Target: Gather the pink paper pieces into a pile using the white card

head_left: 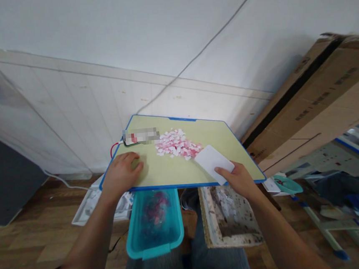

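Observation:
A pile of small pink and white pieces (177, 144) is spread over the middle of a pale yellow tabletop (157, 170) with a blue rim. My right hand (238, 179) grips a flat white rectangular plate (211, 161), thumb on top and the other fingers hidden below. The plate's far corner meets the near right end of the pile. At the tabletop's left edge rests my left hand (122, 171), its fingers loosely bent, thumb apart, holding nothing. Beyond it lies a phone-like device (131, 143), partly blurred out, with a red cable (111, 149).
Below the front edge are a turquoise bin (156, 251) with reddish pieces inside and a worn box (208, 232) holding whitish scraps. A white tray (80, 216) sits on the floor at left. Large cardboard boxes (314, 97) lean at right. Behind stands a white wall (127, 42).

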The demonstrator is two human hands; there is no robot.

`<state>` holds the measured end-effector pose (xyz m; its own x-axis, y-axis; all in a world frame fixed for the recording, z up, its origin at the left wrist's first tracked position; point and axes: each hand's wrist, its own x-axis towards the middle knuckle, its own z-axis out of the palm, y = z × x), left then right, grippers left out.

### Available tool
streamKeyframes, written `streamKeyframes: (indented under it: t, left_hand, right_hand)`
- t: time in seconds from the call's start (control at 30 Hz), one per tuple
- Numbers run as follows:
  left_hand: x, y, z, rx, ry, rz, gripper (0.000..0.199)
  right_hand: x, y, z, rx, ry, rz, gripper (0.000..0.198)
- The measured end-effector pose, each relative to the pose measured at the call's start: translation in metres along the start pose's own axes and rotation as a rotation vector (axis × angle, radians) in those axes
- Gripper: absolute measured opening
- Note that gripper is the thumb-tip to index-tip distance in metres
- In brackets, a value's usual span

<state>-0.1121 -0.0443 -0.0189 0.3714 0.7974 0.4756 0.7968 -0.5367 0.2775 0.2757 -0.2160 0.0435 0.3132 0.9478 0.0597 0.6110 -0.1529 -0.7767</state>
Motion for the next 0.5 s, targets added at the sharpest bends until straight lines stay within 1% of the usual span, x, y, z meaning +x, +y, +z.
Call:
streamKeyframes:
  t: [0.1, 0.27, 0.37, 0.5]
  left_hand:
    - [0.0, 0.0, 0.0, -0.016, 0.015, -0.009, 0.033]
    - [0.0, 0.002, -0.002, -0.033, 0.015, -0.02, 0.03]
    - [-0.001, 0.004, -0.004, -0.042, 0.024, -0.028, 0.028]
    - [-0.002, 0.005, -0.004, -0.045, 0.033, -0.032, 0.028]
  right_hand:
    - [0.035, -0.02, 0.021, -0.025, -0.064, -0.1, 0.036]
    - [0.085, -0.048, 0.058, -0.13, -0.087, -0.239, 0.029]
    - [0.102, -0.052, 0.071, -0.23, -0.077, -0.277, 0.026]
    - [0.107, -0.049, 0.077, -0.335, -0.01, -0.274, 0.025]
